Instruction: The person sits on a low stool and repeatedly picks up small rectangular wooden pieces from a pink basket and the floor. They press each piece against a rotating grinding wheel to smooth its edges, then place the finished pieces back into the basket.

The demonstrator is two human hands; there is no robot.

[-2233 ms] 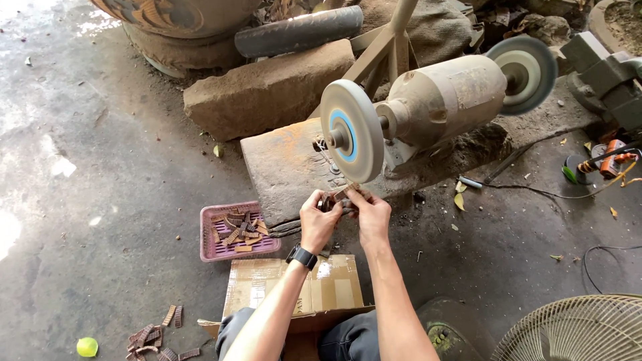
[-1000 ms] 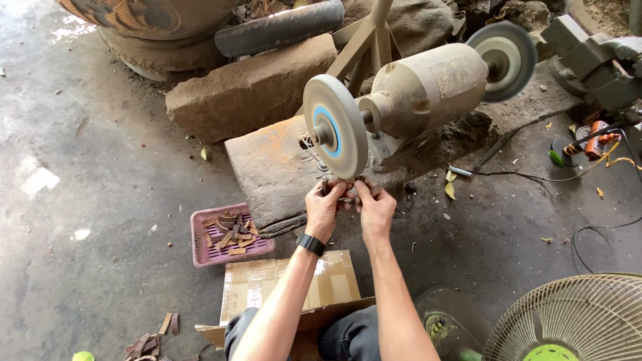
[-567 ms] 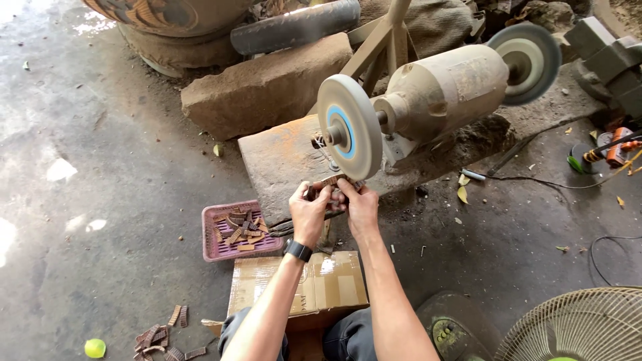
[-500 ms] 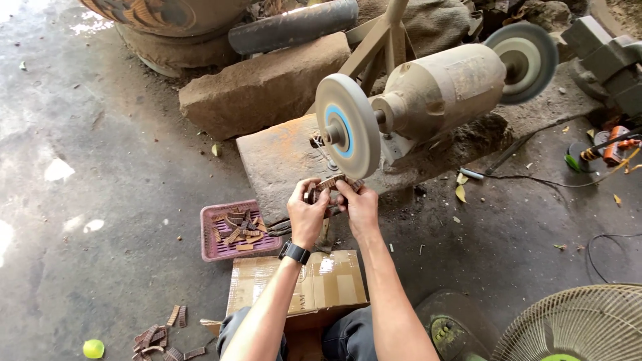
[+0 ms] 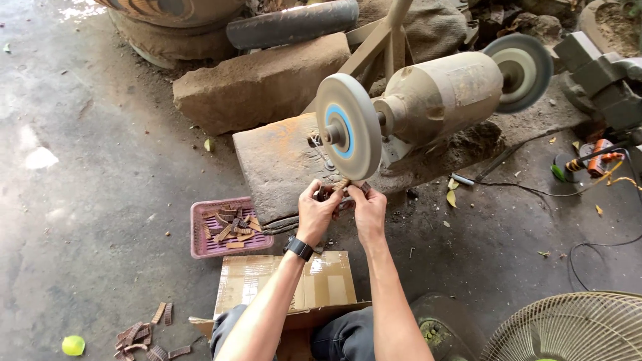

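Nearest, a cardboard box (image 5: 294, 287) over the knees. Both hands, left hand (image 5: 315, 212) and right hand (image 5: 368, 208), pinch a small brown piece (image 5: 342, 184) against the buffing wheel (image 5: 348, 126) (polishing step); next calls for steady pressure, fingers clear.

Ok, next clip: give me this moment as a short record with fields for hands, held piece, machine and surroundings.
left hand: left hand, a black wristwatch on the wrist, pinching a small brown piece together with the right hand
right hand: right hand, fingers on the same piece
held piece: raised to the lower rim of the grinding wheel; contact cannot be told
machine: dusty bench grinder on a stone slab, second wheel at its far end
left of hands: pink basket of brown pieces
below arms: cardboard box
lower right: fan grille
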